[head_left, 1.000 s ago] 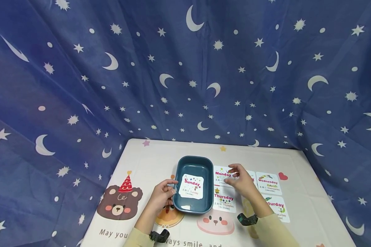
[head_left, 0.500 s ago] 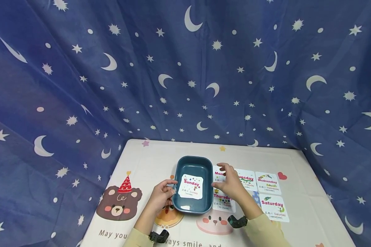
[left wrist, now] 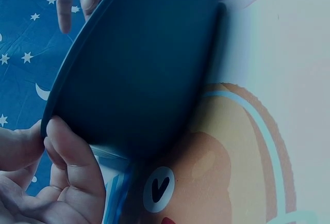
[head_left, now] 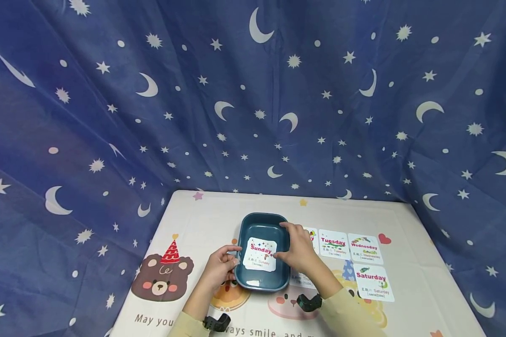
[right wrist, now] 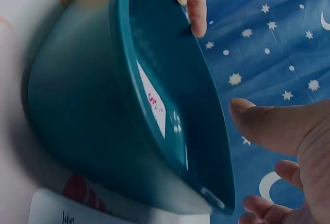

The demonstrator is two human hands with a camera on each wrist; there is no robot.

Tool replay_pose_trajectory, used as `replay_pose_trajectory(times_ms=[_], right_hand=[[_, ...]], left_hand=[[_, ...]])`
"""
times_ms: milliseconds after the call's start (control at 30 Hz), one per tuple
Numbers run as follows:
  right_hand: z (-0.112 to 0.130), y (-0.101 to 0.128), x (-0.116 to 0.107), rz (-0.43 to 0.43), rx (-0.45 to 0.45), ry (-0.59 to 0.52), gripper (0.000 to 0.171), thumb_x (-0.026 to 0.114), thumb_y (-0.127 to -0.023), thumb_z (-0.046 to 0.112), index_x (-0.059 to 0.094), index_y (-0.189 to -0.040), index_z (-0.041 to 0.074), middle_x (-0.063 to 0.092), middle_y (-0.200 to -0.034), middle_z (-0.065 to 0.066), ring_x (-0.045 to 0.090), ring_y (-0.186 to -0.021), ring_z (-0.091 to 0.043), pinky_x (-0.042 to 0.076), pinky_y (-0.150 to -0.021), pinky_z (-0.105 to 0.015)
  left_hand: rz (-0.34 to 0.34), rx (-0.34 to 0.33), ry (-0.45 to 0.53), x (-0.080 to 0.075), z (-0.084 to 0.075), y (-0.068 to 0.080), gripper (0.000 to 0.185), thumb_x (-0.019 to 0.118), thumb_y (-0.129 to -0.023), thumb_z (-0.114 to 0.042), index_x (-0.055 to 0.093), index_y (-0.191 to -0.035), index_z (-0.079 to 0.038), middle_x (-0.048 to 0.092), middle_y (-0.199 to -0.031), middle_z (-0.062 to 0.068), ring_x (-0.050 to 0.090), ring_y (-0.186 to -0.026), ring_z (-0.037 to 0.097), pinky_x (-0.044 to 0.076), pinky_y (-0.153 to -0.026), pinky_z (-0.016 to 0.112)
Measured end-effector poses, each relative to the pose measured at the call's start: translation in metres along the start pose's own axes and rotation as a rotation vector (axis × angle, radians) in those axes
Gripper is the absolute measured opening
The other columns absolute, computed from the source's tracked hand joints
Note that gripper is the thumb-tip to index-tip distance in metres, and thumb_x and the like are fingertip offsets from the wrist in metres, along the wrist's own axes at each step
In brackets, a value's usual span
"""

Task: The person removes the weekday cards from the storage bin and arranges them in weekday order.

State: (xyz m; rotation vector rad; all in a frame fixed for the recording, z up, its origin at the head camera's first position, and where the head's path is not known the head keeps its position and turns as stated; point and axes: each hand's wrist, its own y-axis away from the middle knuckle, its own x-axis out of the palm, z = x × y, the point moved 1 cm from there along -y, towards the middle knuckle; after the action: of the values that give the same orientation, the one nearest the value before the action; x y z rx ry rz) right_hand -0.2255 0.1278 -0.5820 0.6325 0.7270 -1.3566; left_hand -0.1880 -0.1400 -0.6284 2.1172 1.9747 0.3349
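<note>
A dark teal tray (head_left: 262, 218) sits on the table with a white "Sunday" card (head_left: 260, 254) lying flat inside it. My left hand (head_left: 231, 257) grips the tray's left rim, thumb on the lip and fingers under it (left wrist: 67, 157). My right hand (head_left: 292, 246) hovers over the tray's right rim, its thumb reaching toward the Sunday card. In the right wrist view the thumb (right wrist: 268, 123) and fingers are spread apart with nothing between them, beside the tray (right wrist: 77, 110).
Cards lie to the right of the tray: Tuesday (head_left: 333, 243), Wednesday (head_left: 364, 248) and Saturday (head_left: 373, 282) in full, Monday (head_left: 313, 236) and Thursday (head_left: 302, 281) partly under my right arm. The cartoon tablecloth (head_left: 202, 220) is backed by a blue star curtain (head_left: 253, 93).
My right hand has moved left, from above the Monday card to the tray's right rim, uncovering the Tuesday card. My left hand has kept its grip on the tray.
</note>
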Motion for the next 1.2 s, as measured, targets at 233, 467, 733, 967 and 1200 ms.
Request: replay_pose_trajectory(times_ms=[233,467,733,967,1200], right_hand=[[0.014,-0.003,0.007,-0.002,-0.050,0.014,0.099,0.102,-0.071,0.026,0.050,-0.156,0.018,0.053,-0.151,-0.019,0.048,-0.134,-0.040,0.041,-0.115,-0.062],[0.025,-0.008,0.019,0.036,-0.093,0.063,0.103,0.101,-0.071,0.028,0.047,-0.158,0.018,0.052,-0.152,-0.018,0.047,-0.133,-0.038,0.041,-0.112,-0.061],[0.033,-0.012,0.030,0.079,-0.118,0.110,0.107,0.102,-0.070,0.031,0.045,-0.159,0.018,0.053,-0.151,-0.018,0.047,-0.130,-0.037,0.043,-0.109,-0.058],[0.040,-0.014,0.039,0.147,-0.100,0.162,0.109,0.103,-0.069,0.035,0.046,-0.161,0.019,0.053,-0.150,-0.018,0.046,-0.129,-0.035,0.045,-0.102,-0.053],[0.038,-0.018,0.051,0.191,-0.099,0.285,0.114,0.103,-0.067,0.039,0.045,-0.163,0.016,0.055,-0.147,-0.020,0.047,-0.129,-0.037,0.047,-0.101,-0.052]], left_hand=[[-0.002,-0.009,-0.004,0.000,0.000,-0.001,0.040,0.062,-0.101,0.004,0.066,-0.140,-0.007,0.059,-0.084,0.003,0.055,-0.065,0.016,0.056,-0.054,0.025],[0.004,-0.007,0.003,0.000,0.000,-0.001,0.040,0.061,-0.101,0.004,0.067,-0.139,-0.007,0.060,-0.085,0.003,0.055,-0.064,0.015,0.056,-0.055,0.024],[0.016,0.000,0.010,0.000,0.000,-0.001,0.040,0.061,-0.102,0.005,0.065,-0.141,-0.004,0.059,-0.086,0.005,0.056,-0.063,0.014,0.056,-0.055,0.024],[0.018,0.007,0.017,0.000,-0.001,-0.001,0.038,0.062,-0.103,0.003,0.066,-0.139,-0.005,0.060,-0.086,0.005,0.055,-0.064,0.014,0.055,-0.054,0.024],[0.042,0.021,0.043,0.000,0.000,-0.001,0.040,0.061,-0.101,0.007,0.064,-0.140,-0.001,0.058,-0.083,0.003,0.053,-0.060,0.011,0.053,-0.051,0.023]])
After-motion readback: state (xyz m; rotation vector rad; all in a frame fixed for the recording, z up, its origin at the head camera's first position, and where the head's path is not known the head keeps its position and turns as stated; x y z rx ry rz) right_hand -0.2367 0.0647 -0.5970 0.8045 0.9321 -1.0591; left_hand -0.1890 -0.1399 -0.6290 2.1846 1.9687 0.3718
